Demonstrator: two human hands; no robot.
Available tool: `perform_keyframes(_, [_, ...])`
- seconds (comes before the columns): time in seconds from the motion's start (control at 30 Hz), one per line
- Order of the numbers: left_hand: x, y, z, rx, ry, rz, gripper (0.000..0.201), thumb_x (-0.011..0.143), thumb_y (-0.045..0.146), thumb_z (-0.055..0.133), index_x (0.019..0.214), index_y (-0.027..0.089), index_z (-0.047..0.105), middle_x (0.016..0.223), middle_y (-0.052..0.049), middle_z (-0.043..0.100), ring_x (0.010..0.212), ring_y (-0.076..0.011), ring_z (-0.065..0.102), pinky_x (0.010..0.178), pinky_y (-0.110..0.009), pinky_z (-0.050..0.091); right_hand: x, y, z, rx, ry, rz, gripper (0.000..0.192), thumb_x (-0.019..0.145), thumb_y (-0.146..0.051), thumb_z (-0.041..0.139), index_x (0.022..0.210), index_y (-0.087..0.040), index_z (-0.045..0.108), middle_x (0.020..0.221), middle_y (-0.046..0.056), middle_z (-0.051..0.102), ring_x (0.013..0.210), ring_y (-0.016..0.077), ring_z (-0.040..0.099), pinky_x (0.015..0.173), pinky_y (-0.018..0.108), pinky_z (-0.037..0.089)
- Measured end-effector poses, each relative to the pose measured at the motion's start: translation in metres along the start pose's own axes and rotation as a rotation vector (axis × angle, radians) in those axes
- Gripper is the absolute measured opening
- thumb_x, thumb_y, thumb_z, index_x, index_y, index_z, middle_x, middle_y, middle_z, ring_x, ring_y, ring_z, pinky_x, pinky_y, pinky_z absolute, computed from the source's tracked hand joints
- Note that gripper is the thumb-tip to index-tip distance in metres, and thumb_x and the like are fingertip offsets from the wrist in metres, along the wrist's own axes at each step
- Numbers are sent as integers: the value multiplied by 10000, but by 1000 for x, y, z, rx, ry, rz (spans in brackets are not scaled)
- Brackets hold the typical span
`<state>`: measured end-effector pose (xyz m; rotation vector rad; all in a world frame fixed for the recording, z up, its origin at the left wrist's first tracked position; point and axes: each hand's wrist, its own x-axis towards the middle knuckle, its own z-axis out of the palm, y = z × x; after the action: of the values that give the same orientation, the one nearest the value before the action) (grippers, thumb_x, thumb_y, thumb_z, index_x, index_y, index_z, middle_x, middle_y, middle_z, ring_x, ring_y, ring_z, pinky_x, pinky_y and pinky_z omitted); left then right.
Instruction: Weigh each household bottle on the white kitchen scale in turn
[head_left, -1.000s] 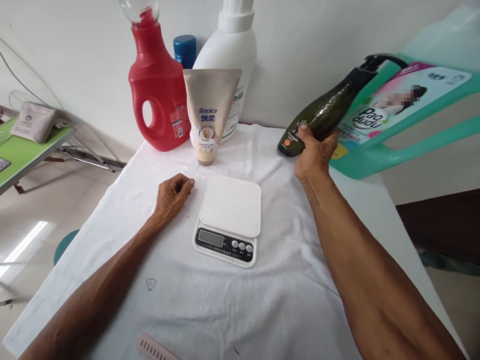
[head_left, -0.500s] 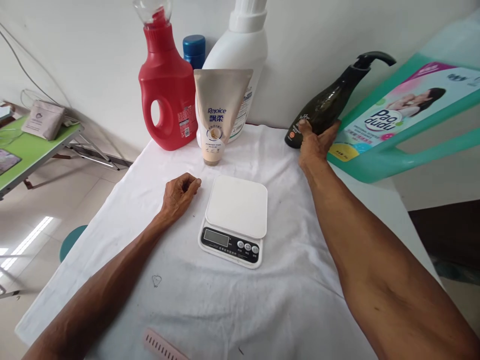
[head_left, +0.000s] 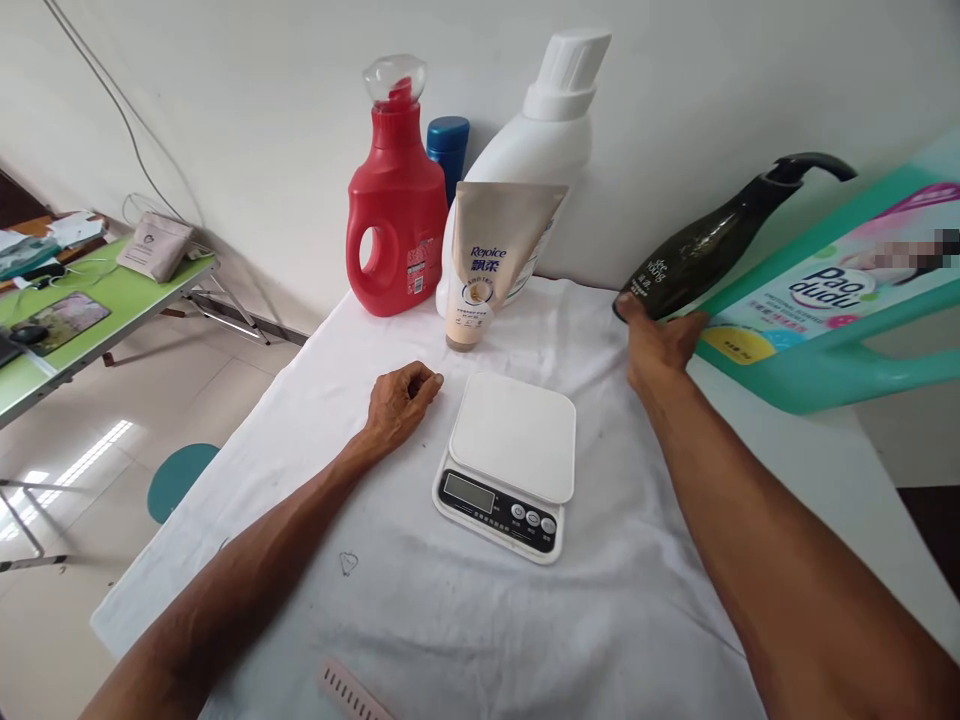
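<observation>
My right hand [head_left: 662,345] is at the foot of a dark pump bottle [head_left: 697,245], thumb and fingers spread apart at its lower end. The bottle stands near the wall, its label uncovered. My left hand [head_left: 401,400] rests on the white cloth [head_left: 450,630] with its fingers curled in, nothing visible in them. Just right of it lies a white kitchen scale [head_left: 514,440], its plate bare and display blank. Behind the scale a beige Rejoice tube [head_left: 495,240] stands on its cap.
A red jug [head_left: 397,220], a blue-capped bottle [head_left: 448,150] and a large white bottle [head_left: 532,140] line the wall. A green Paodudu jug [head_left: 795,390] stands at the right. A pink strip [head_left: 352,690] lies at the front. Left are a green table [head_left: 90,310] and a teal stool [head_left: 180,480].
My right hand has slid down toward me along the pump bottle, uncovering its label. The bottle stays in place. My left hand keeps its pose. The view has shifted left and up.
</observation>
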<state>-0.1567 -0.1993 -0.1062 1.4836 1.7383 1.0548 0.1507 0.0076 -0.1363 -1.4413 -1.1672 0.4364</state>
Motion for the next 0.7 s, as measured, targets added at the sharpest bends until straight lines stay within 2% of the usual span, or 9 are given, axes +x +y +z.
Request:
perform_keyframes(0.07, [0, 0, 1, 10, -1, -4, 321, 951, 469, 562, 759, 215, 603, 675, 2, 633, 642, -148, 532, 648, -293, 382, -24, -20, -8, -40, 72, 59, 570, 713, -409, 881, 984, -315, 388, 1254, 142, 575, 1265, 395, 544, 1142, 651, 398])
perform_keyframes(0.13, [1, 0, 1, 24, 0, -7, 311, 951, 457, 567, 762, 214, 612, 679, 5, 640, 641, -147, 524, 654, -297, 373, -49, -52, -14, -31, 86, 3, 598, 681, -448, 905, 1014, -309, 429, 1297, 126, 572, 1286, 370, 545, 1170, 613, 418])
perform_keyframes(0.2, [1, 0, 1, 36, 6, -5, 292, 950, 437, 573, 768, 213, 619, 685, 8, 646, 641, -146, 521, 663, -300, 368, -71, -89, -14, 122, -85, -138, 558, 751, -524, 885, 1099, -293, 515, 1296, 125, 615, 1222, 335, 604, 1107, 579, 497])
perform_keyframes(0.23, [1, 0, 1, 39, 9, -3, 283, 952, 423, 575, 768, 212, 619, 687, 10, 647, 642, -145, 521, 666, -302, 367, -79, -107, -10, 194, -228, -163, 535, 772, -549, 877, 1109, -294, 549, 1249, 114, 659, 1171, 324, 640, 1093, 579, 512])
perform_keyframes(0.33, [1, 0, 1, 39, 12, -2, 256, 956, 374, 587, 762, 210, 620, 681, 18, 640, 642, -142, 517, 668, -301, 363, -93, -143, 12, 221, -443, -193, 559, 718, -603, 902, 1083, -286, 621, 1133, 62, 741, 1107, 307, 707, 1046, 550, 558])
perform_keyframes(0.43, [0, 1, 0, 22, 9, -2, 238, 960, 336, 609, 762, 207, 632, 687, 24, 639, 642, -138, 515, 659, -298, 356, -98, -149, 40, 174, -574, -143, 581, 656, -624, 920, 1028, -277, 638, 1086, 50, 772, 1061, 304, 731, 1023, 550, 573])
perform_keyframes(0.5, [0, 1, 0, 18, 10, -4, 236, 962, 325, 621, 759, 206, 636, 691, 23, 643, 644, -140, 518, 656, -301, 351, -99, -145, 53, 106, -591, -103, 596, 610, -595, 939, 1012, -264, 649, 1059, 56, 778, 1021, 303, 734, 1005, 559, 578])
perform_keyframes(0.7, [1, 2, 0, 29, 6, -10, 224, 972, 308, 630, 771, 209, 645, 701, 16, 655, 651, -150, 532, 664, -308, 342, -101, -142, 65, 50, -565, -37, 566, 500, -529, 961, 901, -246, 678, 946, 52, 779, 916, 294, 722, 917, 508, 599])
